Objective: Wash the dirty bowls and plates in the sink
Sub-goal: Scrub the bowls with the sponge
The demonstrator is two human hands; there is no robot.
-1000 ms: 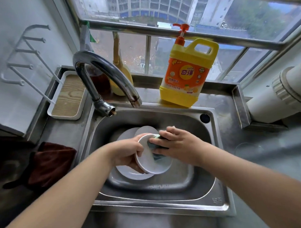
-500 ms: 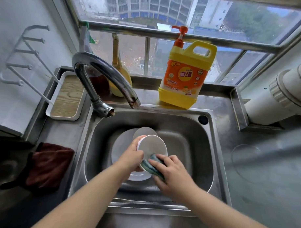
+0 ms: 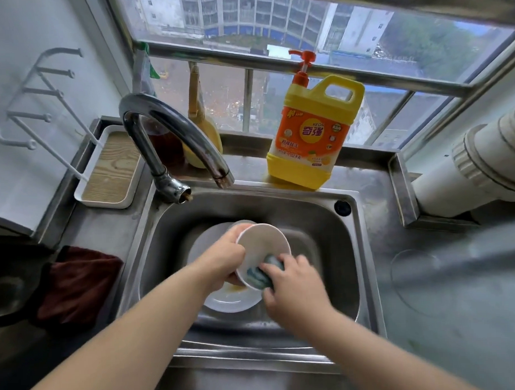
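I am gripping a white bowl (image 3: 262, 247) with my left hand (image 3: 223, 258) over the steel sink (image 3: 325, 239), my right hand (image 3: 294, 284) pinching a sponge (image 3: 260, 275) inside; a "KEON" detergent jug (image 3: 312, 137) is standing at the sink's back edge

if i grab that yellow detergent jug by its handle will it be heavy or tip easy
The detergent jug looks big and opaque, so probably heavy if full; its fill level is hidden. Its wide flat base suggests it stands steady. The moulded handle should give a firm hold, though wet hands might slip.

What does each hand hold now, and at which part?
The left hand grips the white bowl at its left rim, tilted over the sink. The right hand presses a blue-green sponge against the bowl's lower inside.
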